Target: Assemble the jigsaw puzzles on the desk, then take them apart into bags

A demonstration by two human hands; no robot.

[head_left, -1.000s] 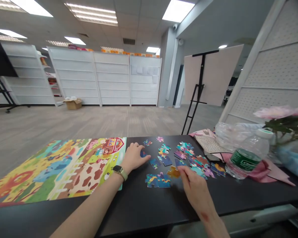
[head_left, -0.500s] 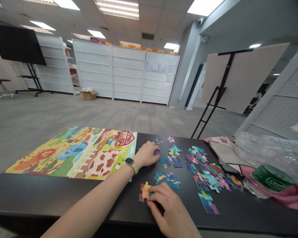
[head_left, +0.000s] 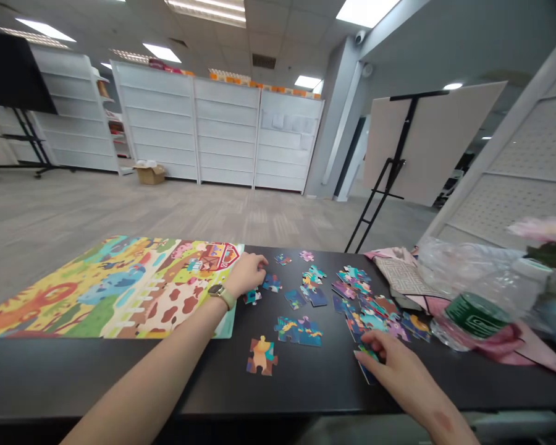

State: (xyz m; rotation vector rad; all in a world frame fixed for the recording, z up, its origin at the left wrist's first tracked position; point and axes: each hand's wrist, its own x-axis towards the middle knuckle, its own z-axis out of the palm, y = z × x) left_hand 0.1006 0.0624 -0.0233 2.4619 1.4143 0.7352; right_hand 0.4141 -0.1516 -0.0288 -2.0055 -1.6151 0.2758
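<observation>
right hand (head_left: 401, 371) has moved from the orange jigsaw piece (head_left: 262, 356), now lying alone at lower centre, over to the lower right. the long jigsaw piece (head_left: 364, 366) there looks like the one lying loose earlier, now under its fingers. hand is closed narrow on that piece; cannot tell if it is lifted off the black tabletop (head_left: 120, 377).

left hand (head_left: 245, 275) lies spread and palm down at upper centre, beside the small teal piece (head_left: 252, 296) and the blue piece (head_left: 272, 283). nothing visibly held, though the area under the palm is hidden.

long jigsaw piece sits at the near edge of the loose pile (head_left: 375, 315), close to the tabletop's front edge. long axis runs upper left to lower right, teal end up under the fingers, dark blue end toward the front edge. fingers hide part of the outline.

risks: dragging the right hand through the loose pile could shift neighbouring pieces. a slip at the front edge could drop the piece off the tabletop. a wide right arm swing could hit the water bottle (head_left: 477, 321). left wrist is near the assembled farm puzzle (head_left: 106, 287) and could nudge it.
</observation>
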